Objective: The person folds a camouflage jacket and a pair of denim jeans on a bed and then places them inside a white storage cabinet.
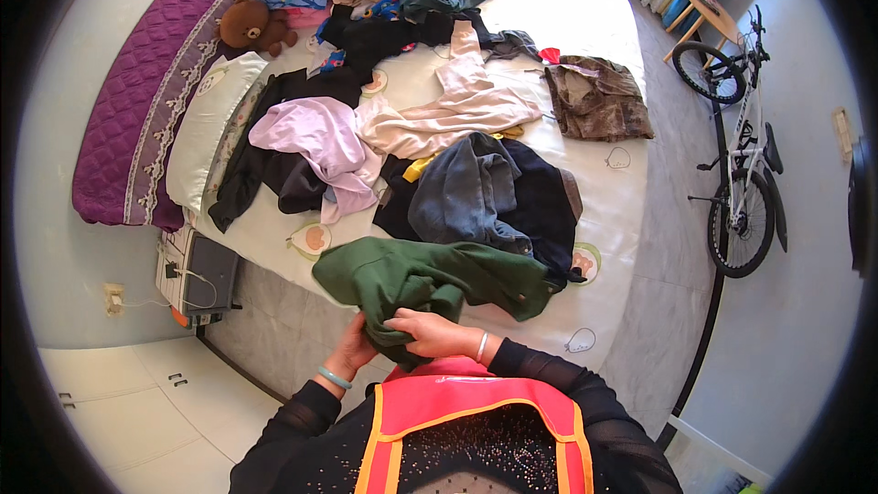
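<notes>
A dark green long-sleeved garment (412,274) lies bunched across the near edge of the bed, its lower end gathered in front of me. My left hand (355,345) grips its near left side, fingers partly hidden by the cloth. My right hand (434,333) is closed on a fold of the same garment, a little to the right. Just beyond it lie blue-grey jeans (465,187) over a black garment (540,197). A lilac top (311,133) and a pale beige garment (457,101) are spread farther away.
The bed (613,210) has a white patterned sheet and a purple headboard (137,101). Folded brown trousers (599,99), a brown teddy bear (251,27) and a pillow (210,137) rest on it. A white bicycle (745,146) leans along the right wall; a cabinet (137,393) stands at lower left.
</notes>
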Demonstrator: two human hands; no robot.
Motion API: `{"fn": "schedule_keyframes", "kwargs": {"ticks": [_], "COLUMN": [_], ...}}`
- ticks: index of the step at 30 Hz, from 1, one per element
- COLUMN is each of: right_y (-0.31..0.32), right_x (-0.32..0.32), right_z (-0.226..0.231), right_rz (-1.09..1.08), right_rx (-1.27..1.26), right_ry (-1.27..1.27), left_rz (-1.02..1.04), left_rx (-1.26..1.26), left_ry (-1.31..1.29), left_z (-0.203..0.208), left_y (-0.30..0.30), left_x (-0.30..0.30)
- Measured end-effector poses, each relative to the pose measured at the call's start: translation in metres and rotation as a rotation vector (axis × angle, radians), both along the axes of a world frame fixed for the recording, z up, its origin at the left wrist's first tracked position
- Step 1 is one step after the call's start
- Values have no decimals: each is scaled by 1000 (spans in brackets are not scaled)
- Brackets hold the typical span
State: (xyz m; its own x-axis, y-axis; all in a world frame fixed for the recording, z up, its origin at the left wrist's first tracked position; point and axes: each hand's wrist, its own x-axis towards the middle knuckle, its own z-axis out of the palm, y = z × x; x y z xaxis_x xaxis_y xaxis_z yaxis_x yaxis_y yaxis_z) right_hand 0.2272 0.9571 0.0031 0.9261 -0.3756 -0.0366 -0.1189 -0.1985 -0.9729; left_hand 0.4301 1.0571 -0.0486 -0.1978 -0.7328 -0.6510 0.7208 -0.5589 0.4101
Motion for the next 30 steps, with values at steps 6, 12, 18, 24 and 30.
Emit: {"fn": "schedule_keyframes", "kwargs": {"ticks": [6,12,18,24,30], "right_y": [-7,-31,-59,-100,-128], "right_x": [51,70,4,-76,-115], "right_z": [23,23,-125,-227,-252], "right_rz": [-98,-228,-699,-933,-855], "right_rx": [-19,78,146,-424,-301], "right_ry": [-247,-380,170,658,996], "left_rz": [298,456,338,-174,-555], "left_rx": [-189,-469,-469,-242,-203], "left_ry": [-240,-552,-767,-1129,-625], "left_z": [39,100,67,-122,-160], "left_y": [-24,-75,-142,-160,-142], "left_x": [51,110,139,59,-64]}}
